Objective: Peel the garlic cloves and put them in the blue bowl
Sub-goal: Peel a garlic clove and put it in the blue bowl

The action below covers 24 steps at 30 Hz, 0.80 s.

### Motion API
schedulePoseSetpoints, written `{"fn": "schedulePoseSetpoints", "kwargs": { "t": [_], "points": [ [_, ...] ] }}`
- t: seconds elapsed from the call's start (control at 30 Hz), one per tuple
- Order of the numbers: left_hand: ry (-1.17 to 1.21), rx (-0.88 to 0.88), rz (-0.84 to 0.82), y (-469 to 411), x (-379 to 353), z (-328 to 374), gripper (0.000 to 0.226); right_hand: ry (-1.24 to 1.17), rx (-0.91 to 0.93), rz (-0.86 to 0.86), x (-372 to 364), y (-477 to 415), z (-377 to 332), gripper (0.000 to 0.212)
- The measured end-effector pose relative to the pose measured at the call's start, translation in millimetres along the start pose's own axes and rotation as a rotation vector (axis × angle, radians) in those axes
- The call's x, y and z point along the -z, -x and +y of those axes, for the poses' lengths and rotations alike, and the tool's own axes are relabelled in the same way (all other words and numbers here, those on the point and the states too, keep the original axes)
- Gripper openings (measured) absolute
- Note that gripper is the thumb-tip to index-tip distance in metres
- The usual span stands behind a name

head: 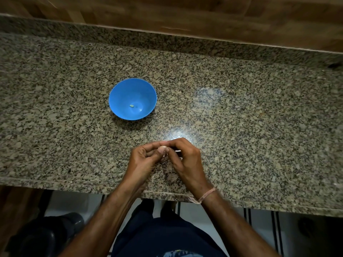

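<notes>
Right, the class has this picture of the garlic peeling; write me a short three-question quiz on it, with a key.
1. True or false: the blue bowl is filled to the rim with cloves.
2. Which hands hold the garlic clove? A) left hand only B) right hand only C) both
3. Fill in: the thread band is on the ___ wrist.
Key: 1 false, only one small pale piece lies in it; 2 C; 3 right.

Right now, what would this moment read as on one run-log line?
phase: peeling | left hand: pinches garlic clove | right hand: pinches it too | blue bowl: one pale clove inside
</notes>
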<state>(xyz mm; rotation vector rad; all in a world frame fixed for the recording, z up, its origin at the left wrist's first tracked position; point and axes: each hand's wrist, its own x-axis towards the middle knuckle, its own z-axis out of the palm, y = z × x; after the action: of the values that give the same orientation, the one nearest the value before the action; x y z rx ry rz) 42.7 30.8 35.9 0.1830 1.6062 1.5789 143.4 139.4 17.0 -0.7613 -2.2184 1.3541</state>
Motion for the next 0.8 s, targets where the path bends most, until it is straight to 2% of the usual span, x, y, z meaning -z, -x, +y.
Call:
{"fn": "schedulePoseSetpoints", "kwargs": {
  "t": [0.1, 0.23, 0.33, 0.43, 0.53, 0.63, 0.8],
  "points": [
    [-0.075, -0.001, 0.013, -10, 5, -5, 0.023, -0.111, -0.181, 0.011, -9, -3, 6, 0.009],
    [-0.409, -0.076, 0.108, -35, 9, -19, 0.023, -0.254, -0.387, 0.036, -13, -3, 23, 0.009],
    [-0.676, -0.197, 0.151, -50, 12, -27, 0.029, -0.169, -0.43, 0.056, -9, -6, 36, 0.005],
    [-0.889, -0.345, 0.143, -64, 18, -29, 0.035, -0.046, -0.431, -0.008, -7, -7, 43, 0.002],
    [-1.118, -0.467, 0.185, -69, 22, -35, 0.052, 0.024, -0.429, -0.068, -7, -8, 45, 0.005],
    [-1.15, -0.466, 0.326, -51, 22, -47, 0.05, 0.049, -0.456, -0.098, -6, -12, 46, 0.007],
    [-1.094, -0.379, 0.28, -27, 24, -79, 0.03, 0.17, -0.423, -0.147, -10, -15, 46, 0.004]
  ]
}}
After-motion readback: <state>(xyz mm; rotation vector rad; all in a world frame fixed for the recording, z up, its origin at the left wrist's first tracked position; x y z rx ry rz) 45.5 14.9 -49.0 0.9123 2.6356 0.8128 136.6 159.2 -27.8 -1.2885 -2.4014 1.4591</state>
